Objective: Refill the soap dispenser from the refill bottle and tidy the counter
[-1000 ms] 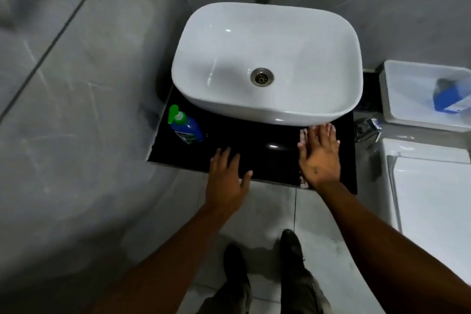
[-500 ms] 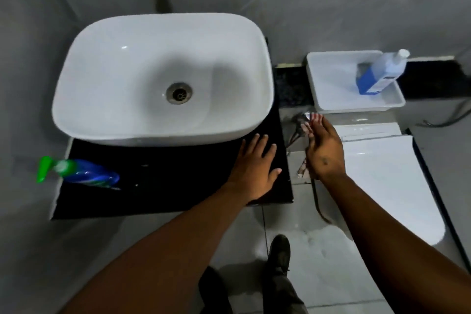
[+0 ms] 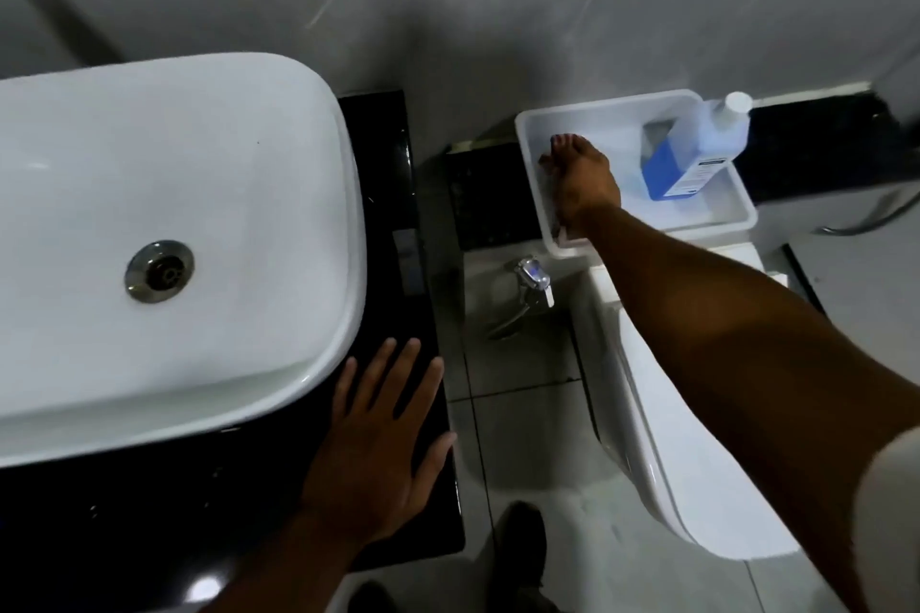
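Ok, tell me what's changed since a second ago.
The right hand left the black counter, carried a small cloth rightward and now reaches into the white tub on the toilet tank; whether it still holds the cloth is unclear. The left hand slid right along the counter, staying flat. The refill bottle stays in the tub.

Basin (image 3: 174, 234): left side cut off by frame edge. Right hand (image 3: 580, 182) inside white tub (image 3: 527, 134); fingers (image 3: 562, 142) curl down out of sight, contents of grip unclear. Refill bottle (image 3: 697, 149) label too small to read. Worktop (image 3: 423, 264) front-left lost in dark.
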Motion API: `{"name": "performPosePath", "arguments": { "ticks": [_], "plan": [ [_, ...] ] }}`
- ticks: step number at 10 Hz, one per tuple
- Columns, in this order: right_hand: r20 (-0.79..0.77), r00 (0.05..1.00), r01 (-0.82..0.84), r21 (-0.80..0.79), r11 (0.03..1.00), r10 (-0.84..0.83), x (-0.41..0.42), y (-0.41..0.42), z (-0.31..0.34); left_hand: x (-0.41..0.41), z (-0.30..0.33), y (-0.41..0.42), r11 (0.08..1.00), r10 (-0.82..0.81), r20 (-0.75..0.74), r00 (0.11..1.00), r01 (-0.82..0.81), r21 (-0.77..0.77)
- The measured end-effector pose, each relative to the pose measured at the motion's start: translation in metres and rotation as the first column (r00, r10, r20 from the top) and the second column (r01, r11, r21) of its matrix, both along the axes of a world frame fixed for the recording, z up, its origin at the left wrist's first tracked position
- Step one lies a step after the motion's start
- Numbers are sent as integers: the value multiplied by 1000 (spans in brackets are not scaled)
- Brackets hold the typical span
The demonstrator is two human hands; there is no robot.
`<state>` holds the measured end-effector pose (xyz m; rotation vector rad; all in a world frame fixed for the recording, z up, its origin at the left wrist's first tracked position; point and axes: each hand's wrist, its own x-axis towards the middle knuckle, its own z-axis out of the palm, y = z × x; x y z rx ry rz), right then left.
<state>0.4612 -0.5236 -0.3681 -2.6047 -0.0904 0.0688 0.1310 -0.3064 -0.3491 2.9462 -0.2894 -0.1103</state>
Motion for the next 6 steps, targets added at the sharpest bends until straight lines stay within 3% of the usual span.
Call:
{"name": "performPosePath", "arguments": {
  "ticks": [2,3,4,5,6],
  "plan": [
    [-75,997,-4,-111,994,-5,9,2,-8,-1,7,-1,1000,11,10,1000,-10,-17],
    [-91,993,67,-91,994,-75,-9,-1,21,0,8,2,1000,13,-17,1000,-13,5],
    [-19,998,67,0,998,-67,-47,-19,57,-1,13,-2,1000,5,-64,998,-4,13],
    [2,998,55,156,986,-56,-109,-19,133,3,31,1,999,31,-120,992,-28,24],
    [98,995,-41,401,915,2,-171,-26,234,-7,59,-6,998,-19,-168,986,9,-56]
  ]
}}
